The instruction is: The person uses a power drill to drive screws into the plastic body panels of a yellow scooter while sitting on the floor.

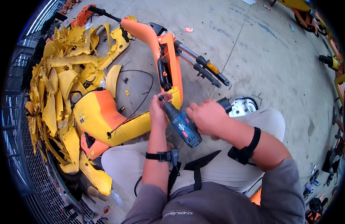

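A blue and black cordless drill point(183, 128) is in my right hand point(208, 116), whose fingers wrap round its grip. Its dark chuck points away from me and to the left. My left hand point(158, 112) is closed at the front of the drill, with the fingers at the short black bit point(162, 98). Just beyond both hands lies an orange and yellow scooter body point(137, 125) on its side. The scooter's front fork point(202, 67) sticks out to the right, and the handlebar point(105, 13) is at the far left.
A high heap of broken yellow plastic panels point(55, 89) fills the left side. A black cable point(148, 74) curves over the concrete floor point(262, 56) beside the scooter. More scooters point(305, 18) stand at the far right, and loose parts point(314, 183) lie at the lower right.
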{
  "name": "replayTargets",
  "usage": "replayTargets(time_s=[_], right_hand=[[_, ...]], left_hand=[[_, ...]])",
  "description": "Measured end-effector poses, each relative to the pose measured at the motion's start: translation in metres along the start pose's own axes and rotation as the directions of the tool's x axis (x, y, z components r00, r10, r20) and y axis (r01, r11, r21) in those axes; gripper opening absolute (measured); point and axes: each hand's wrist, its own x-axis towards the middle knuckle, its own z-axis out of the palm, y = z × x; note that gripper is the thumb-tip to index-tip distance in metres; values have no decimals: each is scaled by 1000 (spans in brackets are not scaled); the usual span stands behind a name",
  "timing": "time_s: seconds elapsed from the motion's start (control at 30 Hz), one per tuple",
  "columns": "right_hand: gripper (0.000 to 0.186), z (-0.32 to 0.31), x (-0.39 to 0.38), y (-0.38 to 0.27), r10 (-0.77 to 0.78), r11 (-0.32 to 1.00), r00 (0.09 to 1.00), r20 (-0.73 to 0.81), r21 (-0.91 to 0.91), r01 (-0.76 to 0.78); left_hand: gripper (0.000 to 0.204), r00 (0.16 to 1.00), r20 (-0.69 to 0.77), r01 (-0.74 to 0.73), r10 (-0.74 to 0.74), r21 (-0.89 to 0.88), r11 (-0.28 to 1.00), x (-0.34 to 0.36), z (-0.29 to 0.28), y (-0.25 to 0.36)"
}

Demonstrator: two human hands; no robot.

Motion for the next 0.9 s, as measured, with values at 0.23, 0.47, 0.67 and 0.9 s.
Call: replayTargets(time_s=[0.23, 0.47, 0.67, 0.9], right_hand=[[32, -1, 0, -1, 12, 1000, 999, 42, 1, -12], [37, 0, 0, -4, 11, 1000, 998, 57, 6, -12], [31, -1, -2, -9, -37, 999, 999, 36, -12, 37], [29, 4, -4, -11, -66, 998, 997, -31, 20, 67]], left_hand=[[46, 1000, -24, 10, -11, -7, 1000, -9, 4, 3], [47, 999, -41, 9, -8, 15, 1000, -12, -1, 1], [48, 999, -42, 13, -11, 51, 999, -21, -6, 4], [46, 998, -65, 20, -17, 49, 999, -32, -10, 11]])
